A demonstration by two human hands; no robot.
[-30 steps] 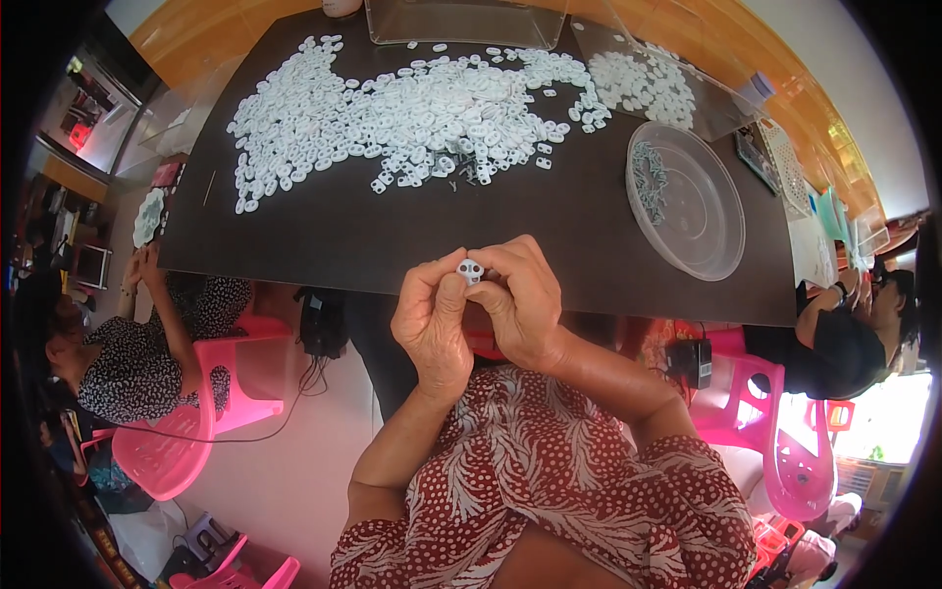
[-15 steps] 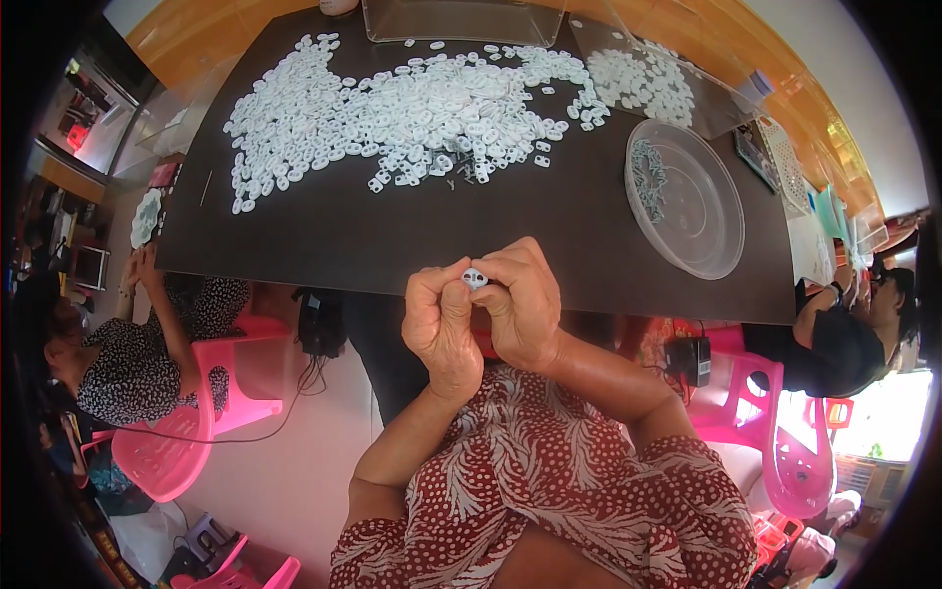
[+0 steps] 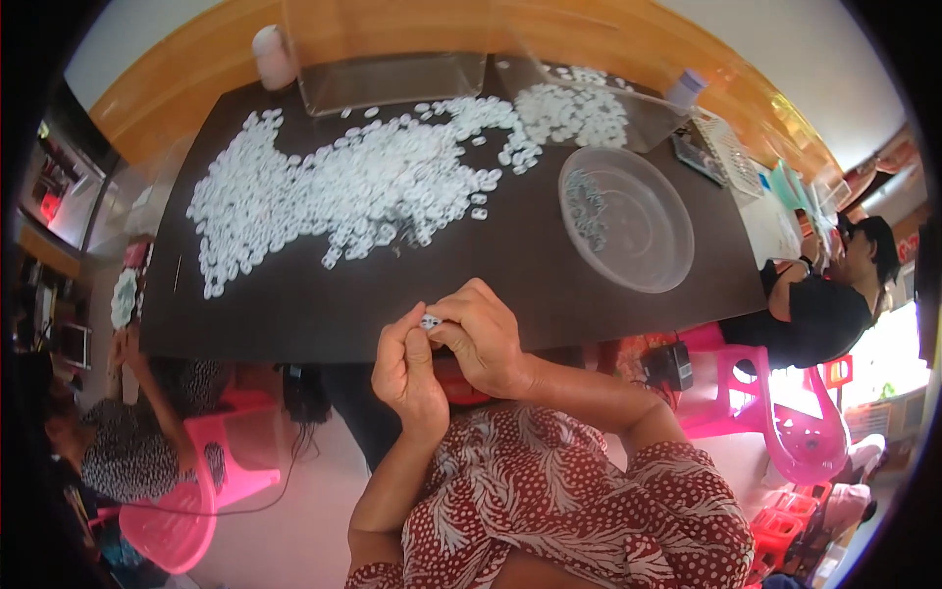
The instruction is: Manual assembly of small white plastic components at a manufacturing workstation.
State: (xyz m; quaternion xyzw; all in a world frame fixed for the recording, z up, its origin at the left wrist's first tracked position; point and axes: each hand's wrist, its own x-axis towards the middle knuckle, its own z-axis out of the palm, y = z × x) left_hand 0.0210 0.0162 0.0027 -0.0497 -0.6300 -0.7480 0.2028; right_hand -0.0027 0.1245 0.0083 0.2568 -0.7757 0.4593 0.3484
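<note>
Just above the table's near edge, my hands meet around a small white plastic piece [image 3: 430,321] with dark openings in its face. My left hand [image 3: 408,368] pinches it from the left between thumb and fingertips. From the other side my right hand [image 3: 484,339] grips it too, its fingers curled. The fingertips cover most of the piece. A wide pile of similar white oval pieces [image 3: 363,182] spreads over the dark table [image 3: 294,314] beyond my hands. Some small dark grey parts [image 3: 400,239] lie at the pile's near edge.
Right of the pile sits a round clear plastic lid or tray [image 3: 643,260] with small grey-green parts [image 3: 587,211]. Behind stand a clear bin [image 3: 392,88] and a clear tray with white pieces [image 3: 574,113]. People sit on both sides, one [image 3: 128,452] left, one [image 3: 834,299] right, near pink chairs.
The view has tilted up and shifted right, so the table sits lower in the picture. My hands have moved slightly farther over the table, still pinching the white piece.
</note>
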